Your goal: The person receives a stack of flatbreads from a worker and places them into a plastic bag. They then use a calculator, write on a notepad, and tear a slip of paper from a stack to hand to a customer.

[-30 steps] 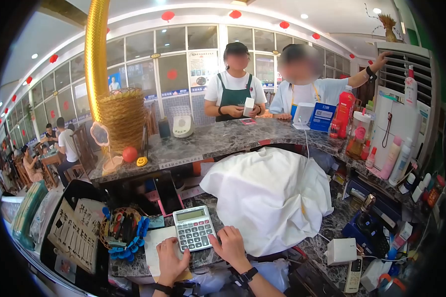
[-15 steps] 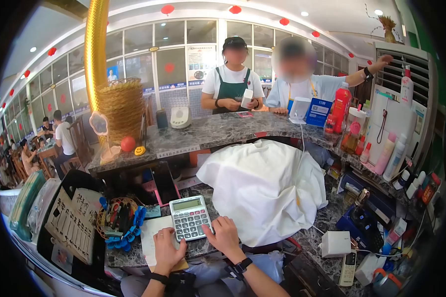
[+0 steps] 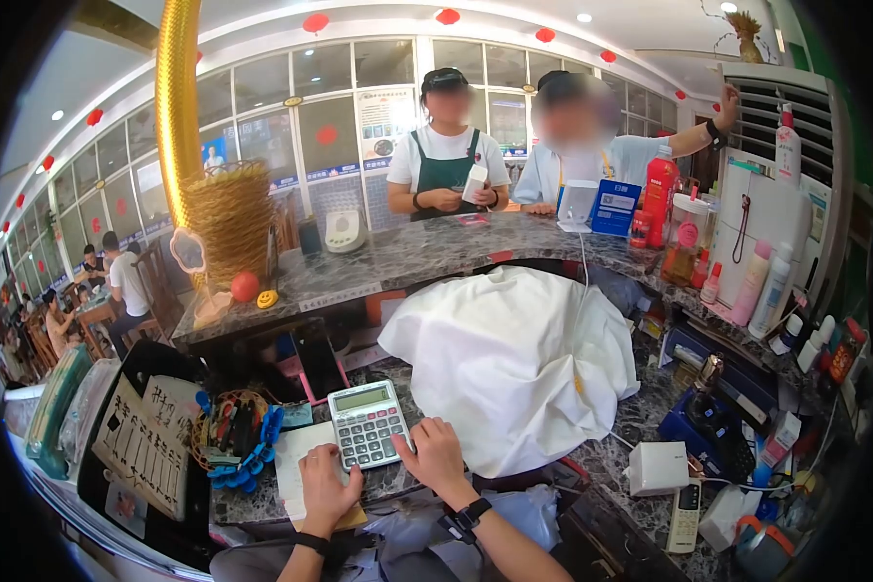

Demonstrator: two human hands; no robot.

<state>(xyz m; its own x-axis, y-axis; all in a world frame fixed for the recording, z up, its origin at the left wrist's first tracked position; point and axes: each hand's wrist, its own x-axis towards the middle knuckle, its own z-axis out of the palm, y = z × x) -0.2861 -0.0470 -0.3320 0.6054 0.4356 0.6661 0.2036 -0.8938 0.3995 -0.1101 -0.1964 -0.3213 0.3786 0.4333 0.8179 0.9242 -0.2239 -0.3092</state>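
The calculator [image 3: 369, 424] lies on the near bench [image 3: 252, 506], left of the cloth [image 3: 514, 369]. Keying posture appears unchanged: left hand [image 3: 327, 493] at its near-left corner, right hand [image 3: 439, 460] at its near-right; each grip slack, fingers parted, holding nothing.

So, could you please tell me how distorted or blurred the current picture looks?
All head view: fisheye bends the counter and blackens the corners; faces across it blurred; white cloth bright, folds readable; calculator, left hand and right hand look reasonably sharp.
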